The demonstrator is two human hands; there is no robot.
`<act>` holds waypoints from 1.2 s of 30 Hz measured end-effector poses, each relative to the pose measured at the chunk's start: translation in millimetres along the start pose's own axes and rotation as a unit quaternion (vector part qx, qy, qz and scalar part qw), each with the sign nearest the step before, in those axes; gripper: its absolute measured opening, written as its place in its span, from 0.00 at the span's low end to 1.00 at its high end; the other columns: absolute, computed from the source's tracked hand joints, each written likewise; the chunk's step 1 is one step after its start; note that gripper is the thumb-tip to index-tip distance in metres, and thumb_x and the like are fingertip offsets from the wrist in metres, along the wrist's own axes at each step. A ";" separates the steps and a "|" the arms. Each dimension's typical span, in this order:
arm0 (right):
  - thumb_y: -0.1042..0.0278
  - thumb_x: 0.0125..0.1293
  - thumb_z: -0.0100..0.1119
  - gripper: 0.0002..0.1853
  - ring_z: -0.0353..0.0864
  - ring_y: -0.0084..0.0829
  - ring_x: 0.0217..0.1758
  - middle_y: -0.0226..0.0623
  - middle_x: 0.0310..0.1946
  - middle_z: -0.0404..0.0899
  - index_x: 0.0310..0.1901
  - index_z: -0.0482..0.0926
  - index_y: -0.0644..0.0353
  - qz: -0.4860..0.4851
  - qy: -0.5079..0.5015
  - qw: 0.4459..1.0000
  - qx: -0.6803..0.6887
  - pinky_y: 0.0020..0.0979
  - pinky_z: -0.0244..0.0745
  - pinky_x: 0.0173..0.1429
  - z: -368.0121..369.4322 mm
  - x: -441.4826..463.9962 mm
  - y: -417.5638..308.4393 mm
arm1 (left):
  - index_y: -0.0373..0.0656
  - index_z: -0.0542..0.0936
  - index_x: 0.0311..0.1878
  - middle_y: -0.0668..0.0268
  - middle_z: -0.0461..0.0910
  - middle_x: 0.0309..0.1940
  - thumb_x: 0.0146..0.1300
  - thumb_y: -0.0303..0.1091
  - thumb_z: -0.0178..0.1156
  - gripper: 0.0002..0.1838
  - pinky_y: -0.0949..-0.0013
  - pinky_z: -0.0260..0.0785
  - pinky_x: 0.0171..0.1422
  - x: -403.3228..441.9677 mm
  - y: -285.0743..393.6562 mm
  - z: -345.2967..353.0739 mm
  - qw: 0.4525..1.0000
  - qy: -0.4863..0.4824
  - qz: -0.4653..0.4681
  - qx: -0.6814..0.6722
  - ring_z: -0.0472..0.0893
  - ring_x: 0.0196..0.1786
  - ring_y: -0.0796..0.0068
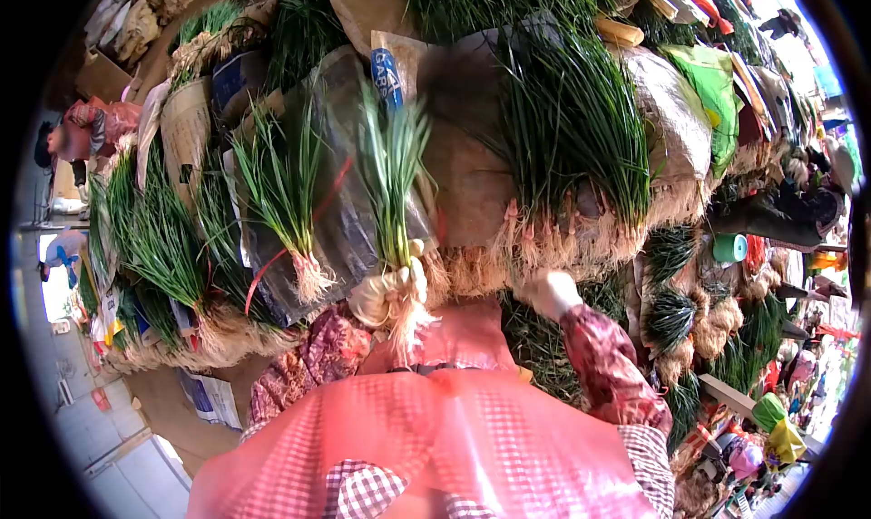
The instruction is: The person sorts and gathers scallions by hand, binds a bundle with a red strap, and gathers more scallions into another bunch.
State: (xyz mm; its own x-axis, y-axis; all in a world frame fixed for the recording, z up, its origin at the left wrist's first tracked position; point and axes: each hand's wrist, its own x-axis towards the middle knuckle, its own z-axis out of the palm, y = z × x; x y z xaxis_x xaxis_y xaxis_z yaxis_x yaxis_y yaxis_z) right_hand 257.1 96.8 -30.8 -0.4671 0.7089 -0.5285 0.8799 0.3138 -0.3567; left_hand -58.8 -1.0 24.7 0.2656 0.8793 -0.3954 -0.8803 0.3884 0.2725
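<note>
My left hand (370, 303), in a pale glove, is wrapped round the base of a bunch of green onions (394, 179). Its leaves point away from me and its pale roots hang toward my apron. My right hand (552, 294), also gloved and blurred, is by the roots of a large loose pile of green onions (581, 124); its fingers are not clear enough to tell whether they hold anything. To the left of the held bunch lies a smaller bunch (281, 188) on dark plastic, near a red tie (263, 279).
More green onions (154, 233) lie in rows at left, among paper and plastic sacks (676, 111). Tied bundles (670, 319) and a green tape roll (729, 248) are at right. Another person (95, 129) is at far left. A red apron (417, 437) covers my lap.
</note>
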 end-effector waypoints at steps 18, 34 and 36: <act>0.60 0.58 0.66 0.09 0.82 0.32 0.28 0.37 0.28 0.83 0.32 0.81 0.56 -0.012 0.221 0.933 0.285 0.31 0.77 0.35 -28.6 29.8 -65.7 | 0.39 0.79 0.48 0.60 0.81 0.45 0.62 0.26 0.57 0.11 0.68 0.76 0.41 84.1 -34.2 18.6 0.988 0.116 -0.073 0.068 0.81 0.40 0.72; 0.59 0.58 0.64 0.12 0.82 0.34 0.24 0.35 0.21 0.80 0.27 0.77 0.58 0.068 0.198 0.972 0.109 0.32 0.76 0.34 25.0 -20.5 21.1 | 0.45 0.76 0.43 0.56 0.79 0.50 0.65 0.27 0.57 0.06 0.74 0.77 0.35 38.7 4.0 -7.7 0.981 0.178 -0.049 0.052 0.83 0.36 0.74; 0.59 0.56 0.66 0.11 0.81 0.36 0.28 0.37 0.24 0.79 0.30 0.77 0.57 0.040 0.277 0.953 0.116 0.34 0.75 0.34 11.6 3.7 4.7 | 0.45 0.77 0.43 0.56 0.80 0.49 0.64 0.26 0.56 0.05 0.71 0.78 0.37 43.3 -3.5 -5.6 0.982 0.171 -0.040 0.070 0.83 0.39 0.71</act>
State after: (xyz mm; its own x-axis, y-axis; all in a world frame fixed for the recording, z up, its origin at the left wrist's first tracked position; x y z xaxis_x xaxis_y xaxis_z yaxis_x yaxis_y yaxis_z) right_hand 258.5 93.5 -43.4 -0.2258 0.9694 -0.0965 0.8377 0.1426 -0.5272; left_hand -46.5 34.2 1.8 0.1634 0.7094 -0.6856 -0.7933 0.5076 0.3362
